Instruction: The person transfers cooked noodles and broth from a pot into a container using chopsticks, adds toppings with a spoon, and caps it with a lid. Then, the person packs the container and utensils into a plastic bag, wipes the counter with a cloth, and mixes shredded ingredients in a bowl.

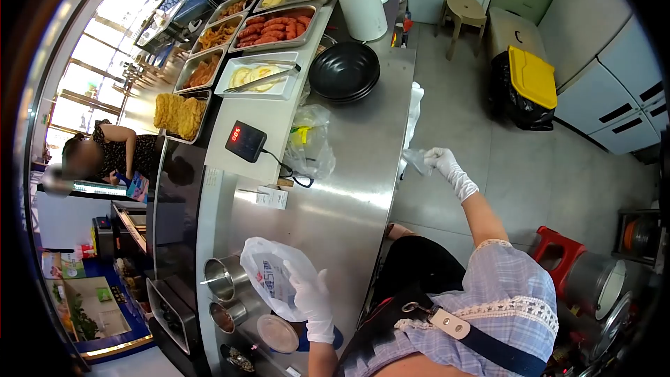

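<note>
My left hand (312,301), in a white glove, is at a white plastic bag (269,265) with printed characters. Its fingers are stretched out against the bag's side, with the thumb apart; I cannot tell whether they grip it. Out past the counter edge, my right hand (447,165), also gloved, is closed on a thin, see-through piece of plastic (419,161). That piece reaches toward white material (413,115) hanging along the counter's edge. Near the printed bag stand metal canisters (224,278) and a round pale lid (278,334).
Trays of sausages (273,29), fried eggs (259,77) with tongs, and fried pieces (180,115) line the far side. Black bowls (345,71), a white kettle (361,3) and a digital display (245,141) stand nearby. A yellow-lidded bin (532,77) is on the floor; a person (115,153) stands beyond the counter.
</note>
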Demonstrator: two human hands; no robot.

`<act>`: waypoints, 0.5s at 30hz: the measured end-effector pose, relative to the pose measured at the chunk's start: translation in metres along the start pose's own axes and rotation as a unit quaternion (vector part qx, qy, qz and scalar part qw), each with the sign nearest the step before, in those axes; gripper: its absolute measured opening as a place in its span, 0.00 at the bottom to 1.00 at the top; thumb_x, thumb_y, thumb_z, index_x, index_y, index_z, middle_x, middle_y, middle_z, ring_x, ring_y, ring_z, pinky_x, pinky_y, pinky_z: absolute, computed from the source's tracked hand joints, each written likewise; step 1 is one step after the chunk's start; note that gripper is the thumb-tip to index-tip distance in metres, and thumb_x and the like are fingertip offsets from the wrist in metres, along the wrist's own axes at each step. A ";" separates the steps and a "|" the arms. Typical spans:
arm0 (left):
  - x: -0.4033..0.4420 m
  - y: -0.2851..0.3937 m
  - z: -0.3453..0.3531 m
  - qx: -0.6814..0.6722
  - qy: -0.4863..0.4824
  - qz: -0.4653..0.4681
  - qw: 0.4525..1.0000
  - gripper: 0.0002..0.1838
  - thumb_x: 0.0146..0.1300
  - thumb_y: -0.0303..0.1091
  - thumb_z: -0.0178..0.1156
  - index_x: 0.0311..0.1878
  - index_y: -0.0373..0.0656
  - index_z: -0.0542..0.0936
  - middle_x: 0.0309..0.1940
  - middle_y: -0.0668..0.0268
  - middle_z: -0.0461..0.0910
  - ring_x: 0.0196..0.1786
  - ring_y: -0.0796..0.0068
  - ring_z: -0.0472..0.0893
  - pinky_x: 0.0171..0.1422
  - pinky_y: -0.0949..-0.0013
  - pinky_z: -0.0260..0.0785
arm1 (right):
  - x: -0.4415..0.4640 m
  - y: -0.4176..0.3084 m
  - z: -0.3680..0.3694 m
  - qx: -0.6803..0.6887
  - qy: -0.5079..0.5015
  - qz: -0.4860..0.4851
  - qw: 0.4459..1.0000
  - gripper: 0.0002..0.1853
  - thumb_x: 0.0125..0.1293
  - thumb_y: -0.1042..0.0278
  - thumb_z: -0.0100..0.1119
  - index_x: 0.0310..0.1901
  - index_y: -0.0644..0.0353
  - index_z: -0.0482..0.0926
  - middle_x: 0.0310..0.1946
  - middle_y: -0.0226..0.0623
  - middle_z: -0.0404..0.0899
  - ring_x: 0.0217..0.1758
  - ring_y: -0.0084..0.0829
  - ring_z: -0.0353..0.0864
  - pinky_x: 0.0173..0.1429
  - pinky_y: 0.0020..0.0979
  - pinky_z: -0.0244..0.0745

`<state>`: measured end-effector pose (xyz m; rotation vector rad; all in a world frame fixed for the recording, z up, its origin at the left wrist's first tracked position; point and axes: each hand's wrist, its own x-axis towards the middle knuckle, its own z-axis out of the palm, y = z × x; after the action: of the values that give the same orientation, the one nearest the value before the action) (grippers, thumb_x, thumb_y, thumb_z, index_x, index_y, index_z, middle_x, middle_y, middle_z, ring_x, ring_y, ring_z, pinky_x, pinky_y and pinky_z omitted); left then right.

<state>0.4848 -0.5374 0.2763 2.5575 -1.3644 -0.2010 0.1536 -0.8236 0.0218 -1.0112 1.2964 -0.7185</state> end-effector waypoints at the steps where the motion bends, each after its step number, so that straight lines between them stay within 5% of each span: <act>1: 0.003 0.009 -0.006 -0.003 -0.001 0.000 1.000 0.42 0.60 0.41 0.61 0.71 0.40 0.50 0.60 0.43 0.68 0.50 0.45 0.77 0.47 0.57 0.72 | -0.009 -0.008 0.002 -0.041 0.028 -0.005 0.999 0.06 0.53 0.76 0.63 0.34 0.61 0.81 0.26 0.32 0.79 0.27 0.23 0.74 0.36 0.26 0.72; 5: 0.016 0.044 -0.026 0.066 -0.052 0.075 0.994 0.37 0.59 0.44 0.61 0.68 0.41 0.58 0.65 0.43 0.60 0.52 0.43 0.76 0.47 0.57 0.74 | -0.018 -0.025 0.007 -0.160 0.105 -0.003 0.982 0.05 0.50 0.74 0.65 0.28 0.63 0.79 0.27 0.31 0.78 0.30 0.26 0.75 0.38 0.28 0.72; 7: 0.026 0.055 -0.024 0.079 -0.052 0.101 0.990 0.35 0.59 0.45 0.60 0.67 0.42 0.61 0.65 0.43 0.61 0.54 0.44 0.75 0.47 0.58 0.74 | -0.021 -0.034 0.011 -0.274 0.149 -0.116 0.943 0.07 0.50 0.72 0.65 0.28 0.66 0.79 0.33 0.37 0.75 0.40 0.32 0.75 0.45 0.30 0.73; 9: 0.037 0.062 -0.007 0.168 0.029 0.285 0.943 0.25 0.59 0.42 0.60 0.60 0.46 0.72 0.66 0.46 0.60 0.58 0.49 0.74 0.45 0.60 0.76 | -0.022 -0.044 0.014 -0.269 0.167 -0.118 0.941 0.09 0.50 0.68 0.66 0.30 0.64 0.80 0.38 0.39 0.75 0.45 0.37 0.73 0.51 0.32 0.71; 11: 0.051 0.078 0.010 0.096 0.012 0.368 0.925 0.20 0.59 0.41 0.59 0.55 0.47 0.76 0.64 0.50 0.64 0.57 0.53 0.74 0.43 0.61 0.76 | -0.019 -0.052 0.013 -0.276 0.177 -0.123 0.937 0.13 0.51 0.62 0.67 0.32 0.63 0.81 0.48 0.43 0.72 0.54 0.42 0.68 0.57 0.35 0.68; 12: 0.057 0.086 0.019 0.026 -0.004 0.445 0.895 0.16 0.59 0.40 0.59 0.50 0.49 0.79 0.62 0.54 0.67 0.57 0.56 0.74 0.41 0.63 0.77 | -0.017 -0.054 0.014 -0.278 0.178 -0.120 0.936 0.13 0.51 0.62 0.67 0.32 0.63 0.81 0.48 0.43 0.72 0.54 0.42 0.68 0.57 0.35 0.68; 15: 0.064 0.112 0.072 -0.063 -0.082 0.452 0.886 0.16 0.57 0.41 0.60 0.46 0.46 0.80 0.51 0.65 0.73 0.51 0.64 0.76 0.34 0.66 0.76 | -0.013 -0.068 0.019 -0.250 0.153 -0.135 0.946 0.14 0.54 0.64 0.67 0.29 0.70 0.79 0.42 0.44 0.77 0.41 0.35 0.76 0.47 0.30 0.73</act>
<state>0.4142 -0.6607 0.2366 1.5791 -2.3348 -0.3113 0.1778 -0.8363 0.0880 -1.5565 1.6792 -0.7929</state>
